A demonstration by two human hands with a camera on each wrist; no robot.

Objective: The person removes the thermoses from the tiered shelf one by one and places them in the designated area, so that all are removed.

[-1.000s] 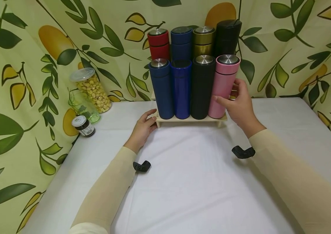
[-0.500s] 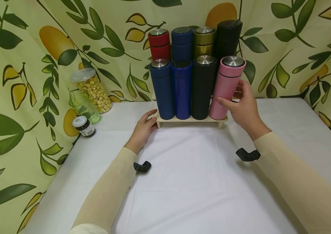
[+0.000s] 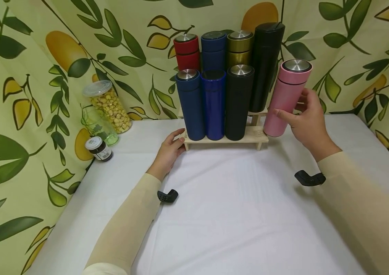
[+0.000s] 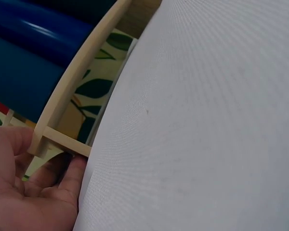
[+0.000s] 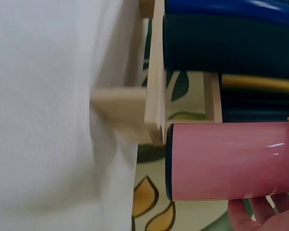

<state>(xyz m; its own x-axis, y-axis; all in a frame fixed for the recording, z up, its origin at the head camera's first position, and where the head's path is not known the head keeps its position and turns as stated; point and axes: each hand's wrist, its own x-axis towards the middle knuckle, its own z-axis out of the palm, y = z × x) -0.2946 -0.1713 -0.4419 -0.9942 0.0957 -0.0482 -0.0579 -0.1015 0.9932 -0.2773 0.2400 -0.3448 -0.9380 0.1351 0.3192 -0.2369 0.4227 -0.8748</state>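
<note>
Right hand (image 3: 309, 122) grips the pink flask (image 3: 285, 101), tilted just off the rack (image 3: 226, 139). Left hand (image 3: 168, 151) lies relaxed against the rack's corner. Next likely needs clear desk (image 3: 235, 214) for standing it.

a white-clothed table (image 3: 235, 214) fills the foreground, closed in along its far edge and both side edges by a pale yellow-green leaf-patterned curtain (image 3: 26, 76).
</note>
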